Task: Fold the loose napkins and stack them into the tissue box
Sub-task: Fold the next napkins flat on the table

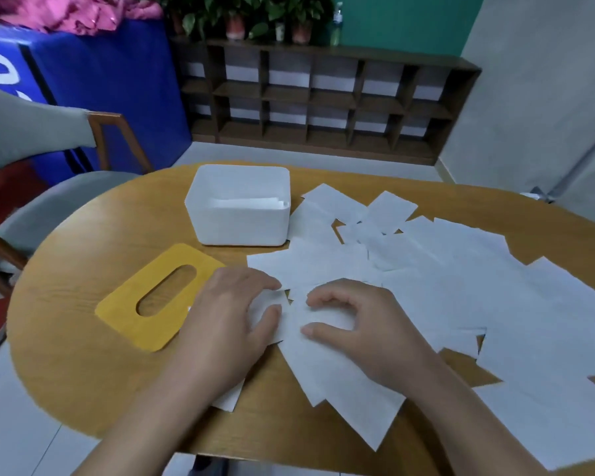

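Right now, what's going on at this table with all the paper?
A person is folding napkins. Both hands, left and right, work one napkin at the table's near edge. Many loose napkins lie spread to the right. The white tissue box already holds some, its yellow lid set aside.

There is one view only, from a wide-angle camera worn on the person's head. It looks forward and steeply down, close over the desk (83,269) and both forearms, and reaches a shelf unit (323,97) at the far wall. The edges bend and look slightly soft.
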`<state>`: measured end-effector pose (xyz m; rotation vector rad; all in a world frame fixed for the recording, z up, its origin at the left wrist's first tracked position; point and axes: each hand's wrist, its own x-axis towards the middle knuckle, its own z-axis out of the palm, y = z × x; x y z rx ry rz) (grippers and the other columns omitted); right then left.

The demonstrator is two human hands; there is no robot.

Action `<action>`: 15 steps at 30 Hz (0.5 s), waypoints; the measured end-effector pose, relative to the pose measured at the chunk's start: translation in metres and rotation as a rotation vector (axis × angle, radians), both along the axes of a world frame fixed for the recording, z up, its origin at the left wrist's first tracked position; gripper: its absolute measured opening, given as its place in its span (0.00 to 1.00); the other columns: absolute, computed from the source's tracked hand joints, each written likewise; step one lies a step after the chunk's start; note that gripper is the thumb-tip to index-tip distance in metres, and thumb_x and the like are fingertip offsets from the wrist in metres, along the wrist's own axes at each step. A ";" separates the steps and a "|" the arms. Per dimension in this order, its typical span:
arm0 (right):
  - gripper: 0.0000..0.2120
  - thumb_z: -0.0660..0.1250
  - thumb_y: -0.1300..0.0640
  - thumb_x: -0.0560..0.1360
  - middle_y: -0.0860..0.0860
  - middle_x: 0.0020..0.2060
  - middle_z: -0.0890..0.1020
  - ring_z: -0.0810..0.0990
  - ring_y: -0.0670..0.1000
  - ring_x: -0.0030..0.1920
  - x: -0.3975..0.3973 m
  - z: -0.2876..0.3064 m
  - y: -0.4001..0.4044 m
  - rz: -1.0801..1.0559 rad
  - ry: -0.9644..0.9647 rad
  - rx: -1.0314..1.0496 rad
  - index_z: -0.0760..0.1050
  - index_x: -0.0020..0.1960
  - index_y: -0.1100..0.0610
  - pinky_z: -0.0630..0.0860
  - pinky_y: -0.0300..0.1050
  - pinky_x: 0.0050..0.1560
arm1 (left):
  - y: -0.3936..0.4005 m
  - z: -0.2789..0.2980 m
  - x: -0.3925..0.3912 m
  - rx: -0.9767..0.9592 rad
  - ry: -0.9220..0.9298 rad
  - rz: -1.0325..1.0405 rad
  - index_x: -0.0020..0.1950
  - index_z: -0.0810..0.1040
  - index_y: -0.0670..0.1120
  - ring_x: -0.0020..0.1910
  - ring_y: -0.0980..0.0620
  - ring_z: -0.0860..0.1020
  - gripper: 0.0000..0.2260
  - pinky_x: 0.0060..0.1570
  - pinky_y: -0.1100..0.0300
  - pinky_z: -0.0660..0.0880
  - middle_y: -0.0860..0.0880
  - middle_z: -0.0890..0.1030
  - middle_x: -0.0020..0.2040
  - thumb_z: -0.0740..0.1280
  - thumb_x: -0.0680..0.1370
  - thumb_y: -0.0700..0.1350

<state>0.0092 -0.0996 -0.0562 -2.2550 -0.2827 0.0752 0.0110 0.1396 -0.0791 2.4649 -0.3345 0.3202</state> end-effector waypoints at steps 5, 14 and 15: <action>0.14 0.80 0.43 0.76 0.34 0.58 0.85 0.81 0.35 0.62 -0.003 -0.007 0.001 0.036 -0.010 -0.040 0.85 0.60 0.42 0.78 0.38 0.65 | 0.016 -0.003 0.005 0.181 0.104 0.074 0.69 0.82 0.56 0.63 0.49 0.75 0.23 0.64 0.52 0.71 0.58 0.83 0.62 0.67 0.78 0.64; 0.10 0.79 0.48 0.78 0.35 0.57 0.84 0.81 0.39 0.63 0.002 -0.015 0.000 0.087 -0.070 -0.083 0.85 0.59 0.44 0.77 0.34 0.62 | 0.012 0.005 0.009 0.309 0.213 0.138 0.76 0.72 0.59 0.60 0.50 0.71 0.29 0.59 0.52 0.62 0.59 0.78 0.55 0.66 0.79 0.70; 0.10 0.79 0.48 0.78 0.35 0.56 0.84 0.81 0.38 0.62 0.002 -0.015 0.000 0.088 -0.075 -0.085 0.85 0.59 0.44 0.77 0.33 0.62 | 0.010 0.006 0.009 0.272 0.224 0.129 0.74 0.74 0.60 0.60 0.51 0.70 0.25 0.58 0.53 0.60 0.60 0.78 0.54 0.68 0.80 0.68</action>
